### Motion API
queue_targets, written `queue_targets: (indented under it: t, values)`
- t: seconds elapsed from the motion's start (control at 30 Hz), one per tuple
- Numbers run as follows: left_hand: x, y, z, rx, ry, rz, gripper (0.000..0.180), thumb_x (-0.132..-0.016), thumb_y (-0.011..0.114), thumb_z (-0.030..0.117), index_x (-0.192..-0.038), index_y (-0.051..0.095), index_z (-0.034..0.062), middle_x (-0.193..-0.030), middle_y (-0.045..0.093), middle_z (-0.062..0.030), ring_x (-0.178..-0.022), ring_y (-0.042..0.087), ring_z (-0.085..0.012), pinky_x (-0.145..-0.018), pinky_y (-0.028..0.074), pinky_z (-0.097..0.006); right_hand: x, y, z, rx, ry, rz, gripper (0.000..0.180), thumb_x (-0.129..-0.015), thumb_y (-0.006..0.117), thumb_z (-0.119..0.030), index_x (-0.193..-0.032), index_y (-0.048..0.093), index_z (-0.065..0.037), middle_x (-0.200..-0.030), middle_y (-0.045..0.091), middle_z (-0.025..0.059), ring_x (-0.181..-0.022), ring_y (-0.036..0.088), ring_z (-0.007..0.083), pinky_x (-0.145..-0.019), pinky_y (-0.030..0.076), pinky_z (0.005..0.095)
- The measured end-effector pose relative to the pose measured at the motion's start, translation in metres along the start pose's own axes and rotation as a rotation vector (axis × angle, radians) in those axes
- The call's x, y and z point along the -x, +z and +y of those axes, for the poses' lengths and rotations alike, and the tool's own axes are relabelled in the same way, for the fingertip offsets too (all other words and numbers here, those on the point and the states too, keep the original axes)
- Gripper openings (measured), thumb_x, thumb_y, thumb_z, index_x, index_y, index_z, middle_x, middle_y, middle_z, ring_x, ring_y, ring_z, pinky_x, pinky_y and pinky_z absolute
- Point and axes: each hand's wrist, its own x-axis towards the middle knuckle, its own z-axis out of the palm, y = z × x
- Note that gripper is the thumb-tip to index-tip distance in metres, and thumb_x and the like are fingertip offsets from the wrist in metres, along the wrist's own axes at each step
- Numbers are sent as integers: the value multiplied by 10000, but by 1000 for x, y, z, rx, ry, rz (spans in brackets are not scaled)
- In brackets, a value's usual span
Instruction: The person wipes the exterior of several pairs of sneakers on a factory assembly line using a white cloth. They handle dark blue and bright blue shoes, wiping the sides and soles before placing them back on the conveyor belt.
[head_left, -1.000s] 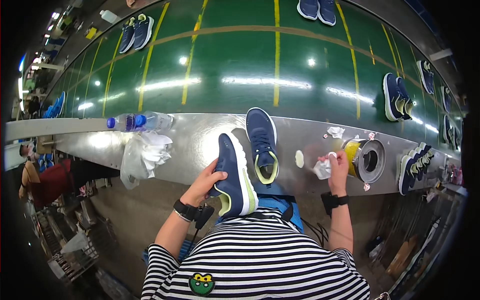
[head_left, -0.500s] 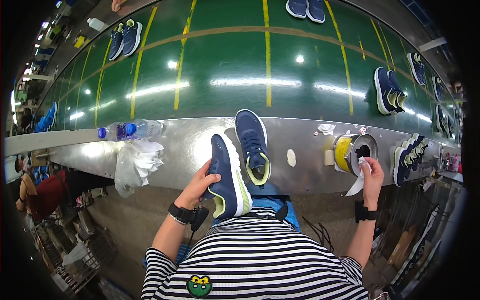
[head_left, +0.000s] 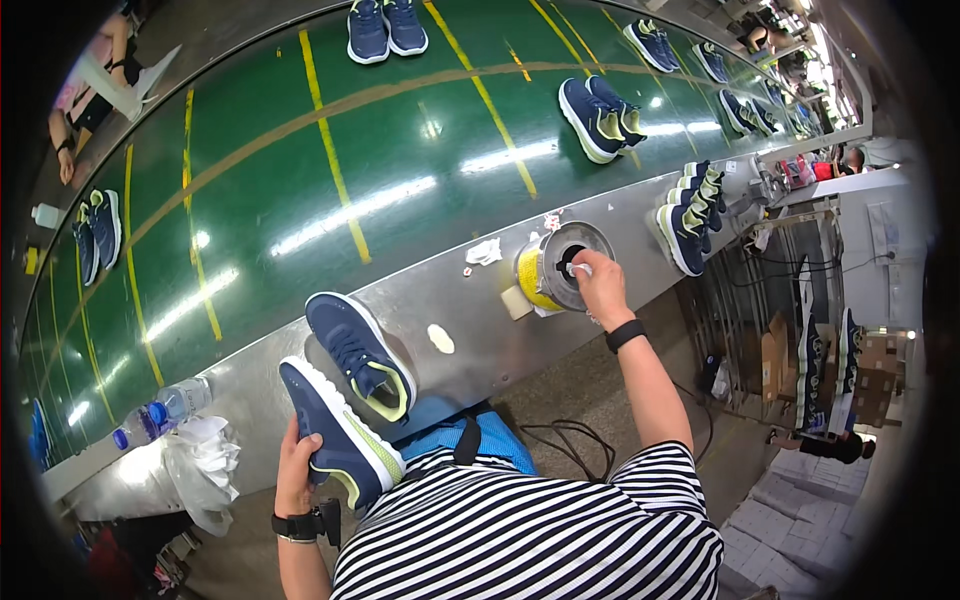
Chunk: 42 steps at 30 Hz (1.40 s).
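Steel ledge (head_left: 480, 330): left hand (head_left: 297, 470) gripping navy shoe (head_left: 340, 437), right hand (head_left: 602, 285) pinching cloth (head_left: 580, 268) over can (head_left: 558, 268).

Inside the open can (head_left: 562, 268) little can be made out: the right hand (head_left: 603, 285) covers its near rim, and the white scrap at the fingertips is too small to identify. Left of the can, the left hand's (head_left: 296, 470) fingers vanish behind the held shoe (head_left: 340, 435), whose sole is unseen.

Left hand (head_left: 297, 468) curled in a grip near the torso, right hand (head_left: 603, 284) stretched forward.
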Motion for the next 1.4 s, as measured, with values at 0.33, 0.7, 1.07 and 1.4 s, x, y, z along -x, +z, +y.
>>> queue_targets:
  t: [0.33,0.7,1.07,1.4]
  values:
    - [6,-5,-4,-10,-34,49,613,-793,531,101,-1369,361,-21,-1165,563,-110,-976,592,-166,-819,492,-263,-16,14,2,207,-19,-68,105,-750,630,-81,-854,641,-91,-831,650,129,-860,616,325,-744,489,433]
    - [11,-36,8,-42,-39,38,834,-834,510,86,-1510,23,138,-1367,413,-122,-1095,512,-165,-907,431,-260,24,-15,-17,-142,-64,271,126,-838,596,-24,-962,616,-12,-893,626,106,-827,605,221,-765,469,330]
    - [-5,-122,17,-263,-167,-172,793,-822,468,90,-1509,77,149,-1469,275,-122,-1233,403,-178,-1002,341,-252,184,94,-306,-967,77,-593,161,-856,619,-65,-1003,633,-2,-909,641,39,-831,579,99,-741,454,226]
    - [-24,-162,20,-356,-242,-233,814,-811,646,140,-1455,153,68,-1108,570,-201,-935,592,-185,-836,473,-280,198,202,-370,-848,-14,-466,134,-811,668,-72,-927,638,-12,-832,609,79,-755,590,171,-683,458,286]
